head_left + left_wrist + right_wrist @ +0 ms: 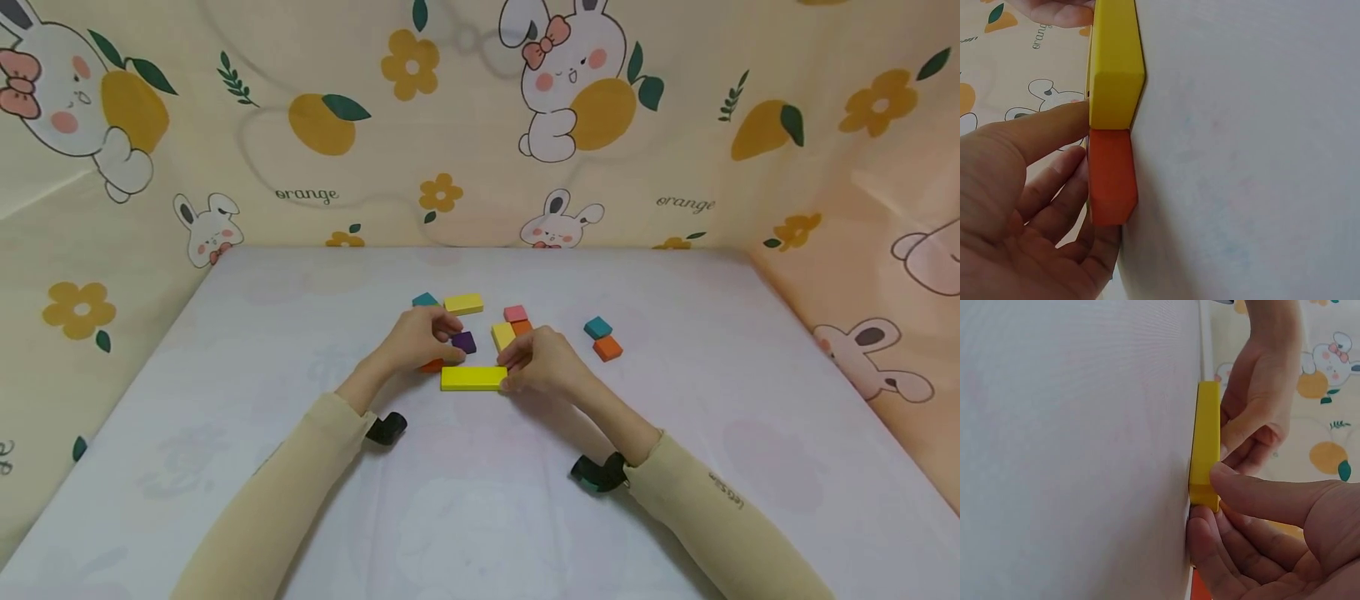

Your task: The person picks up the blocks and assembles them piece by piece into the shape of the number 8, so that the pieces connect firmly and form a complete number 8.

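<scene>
A long yellow block (474,379) lies across the near side of the group of blocks. At its right end, my right hand (543,362) pinches it with the thumb and fingers, as the right wrist view also shows. My left hand (426,337) holds a small purple block (464,342) between thumb and fingers, just behind the long yellow block's left part. Under the left hand, an orange block (1112,175) stands against the yellow block's left end. The left wrist view hides the purple block.
Behind the hands lie a teal block (424,299) and another yellow block (463,303). A pink block (515,313), an orange block (522,327) and a smaller yellow block (502,336) sit beside the right hand. Farther right are teal (598,327) and orange (608,348) blocks.
</scene>
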The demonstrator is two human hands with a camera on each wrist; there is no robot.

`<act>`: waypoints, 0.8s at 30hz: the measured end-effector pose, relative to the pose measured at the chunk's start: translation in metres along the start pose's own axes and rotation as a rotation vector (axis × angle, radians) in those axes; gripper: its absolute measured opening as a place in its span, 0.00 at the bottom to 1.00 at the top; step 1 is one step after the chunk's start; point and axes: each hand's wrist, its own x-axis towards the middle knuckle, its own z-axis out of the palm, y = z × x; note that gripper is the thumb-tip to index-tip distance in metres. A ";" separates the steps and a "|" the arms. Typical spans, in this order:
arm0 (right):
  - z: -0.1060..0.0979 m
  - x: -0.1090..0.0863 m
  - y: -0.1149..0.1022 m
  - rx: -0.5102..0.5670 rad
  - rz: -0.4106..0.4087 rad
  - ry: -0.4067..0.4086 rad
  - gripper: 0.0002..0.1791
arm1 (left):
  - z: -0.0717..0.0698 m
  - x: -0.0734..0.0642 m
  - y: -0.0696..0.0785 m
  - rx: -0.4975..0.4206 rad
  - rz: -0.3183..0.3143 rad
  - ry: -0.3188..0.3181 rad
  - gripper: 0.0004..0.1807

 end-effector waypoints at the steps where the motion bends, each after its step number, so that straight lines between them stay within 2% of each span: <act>1: 0.000 0.000 0.000 0.000 0.006 0.004 0.15 | 0.000 0.000 0.000 0.000 0.001 -0.003 0.21; 7: 0.000 0.001 0.002 0.002 0.013 0.017 0.15 | 0.000 0.000 0.001 0.006 0.007 0.006 0.22; 15: 0.001 0.002 0.003 0.003 -0.016 -0.002 0.15 | -0.004 -0.004 -0.002 -0.019 0.006 0.027 0.22; 20: 0.001 0.002 0.003 0.004 -0.004 -0.002 0.15 | -0.008 -0.007 -0.003 -0.021 0.023 0.039 0.22; 24: 0.001 0.001 0.002 0.000 0.011 0.004 0.15 | -0.016 -0.014 -0.003 -0.029 0.058 0.071 0.20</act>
